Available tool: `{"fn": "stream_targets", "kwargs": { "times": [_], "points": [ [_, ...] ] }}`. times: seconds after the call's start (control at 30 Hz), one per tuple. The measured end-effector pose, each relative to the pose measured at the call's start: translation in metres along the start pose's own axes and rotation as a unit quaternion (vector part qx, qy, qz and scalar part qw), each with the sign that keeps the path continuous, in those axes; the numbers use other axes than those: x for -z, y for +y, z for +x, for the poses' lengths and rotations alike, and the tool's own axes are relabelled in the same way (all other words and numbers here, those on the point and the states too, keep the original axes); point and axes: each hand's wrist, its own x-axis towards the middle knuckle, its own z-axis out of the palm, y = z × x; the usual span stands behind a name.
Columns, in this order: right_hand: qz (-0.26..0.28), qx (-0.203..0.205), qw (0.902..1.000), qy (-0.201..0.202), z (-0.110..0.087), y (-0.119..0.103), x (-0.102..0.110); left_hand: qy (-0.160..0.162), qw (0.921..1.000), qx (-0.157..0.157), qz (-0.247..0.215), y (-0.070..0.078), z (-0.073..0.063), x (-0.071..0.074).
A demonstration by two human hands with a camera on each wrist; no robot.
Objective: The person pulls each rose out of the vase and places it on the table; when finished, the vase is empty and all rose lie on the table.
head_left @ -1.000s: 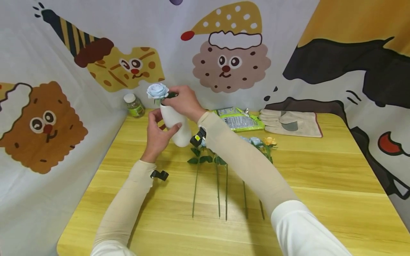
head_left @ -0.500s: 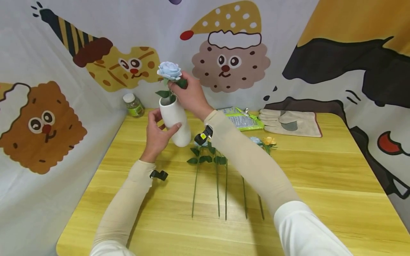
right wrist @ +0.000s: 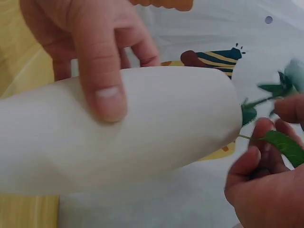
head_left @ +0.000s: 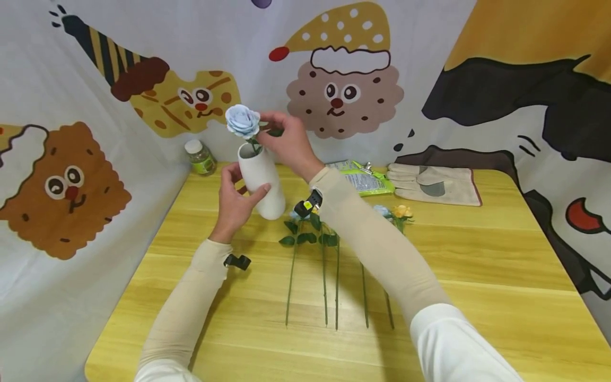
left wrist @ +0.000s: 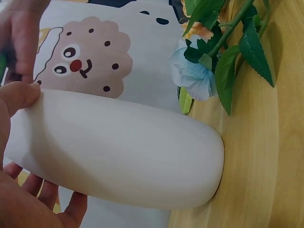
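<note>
A white vase point(head_left: 261, 183) stands on the wooden table, and my left hand point(head_left: 236, 201) grips it around its upper half, thumb at the front. Out of its mouth rises a light blue rose point(head_left: 242, 122), its head leaning left above the rim. My right hand point(head_left: 291, 142) is just right of the rose head and holds the rose by its upper stem among the leaves. In the right wrist view the stem enters the vase, beside a green leaf point(right wrist: 285, 146); the lower stem is hidden inside. The left wrist view shows the vase base point(left wrist: 209, 166) on the table.
Several loose roses with long green stems point(head_left: 337, 286) lie right of the vase, blue and yellow heads point(head_left: 402, 211) partly behind the right arm. Farther back are a small jar point(head_left: 200, 158), a green packet point(head_left: 365, 179) with a clip, and a work glove point(head_left: 434, 184).
The blue rose first rose out of the vase mouth with my right hand, then dropped slightly and tipped left. My left hand and the vase have stayed in place.
</note>
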Motion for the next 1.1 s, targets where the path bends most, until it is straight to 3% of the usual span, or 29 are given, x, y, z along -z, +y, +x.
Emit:
{"fn": "stream_targets", "kwargs": {
  "times": [0.17, 0.4, 0.63, 0.87, 1.1],
  "points": [
    [-0.063, -0.031, 0.9963, -0.05, -0.002, -0.001, -0.002, -0.003, 1.0, 0.004, 0.0, -0.001, 0.0, 0.0],
    [-0.11, -0.029, 0.9924, -0.047, -0.001, -0.005, -0.004, -0.003, 0.9999, 0.012, -0.001, -0.001, -0.001, -0.001],
    [-0.054, 0.041, 0.9974, -0.025, -0.002, -0.009, 0.0, -0.002, 1.0, 0.005, 0.002, -0.001, 0.0, 0.0],
    [0.007, 0.062, 0.9978, 0.025, -0.002, -0.013, 0.011, 0.001, 1.0, 0.0, -0.004, -0.001, 0.0, -0.001],
    [0.056, 0.09, 0.9909, 0.082, -0.004, -0.015, 0.031, 0.004, 0.9999, -0.003, -0.011, -0.001, 0.0, -0.001]
  ]
}}
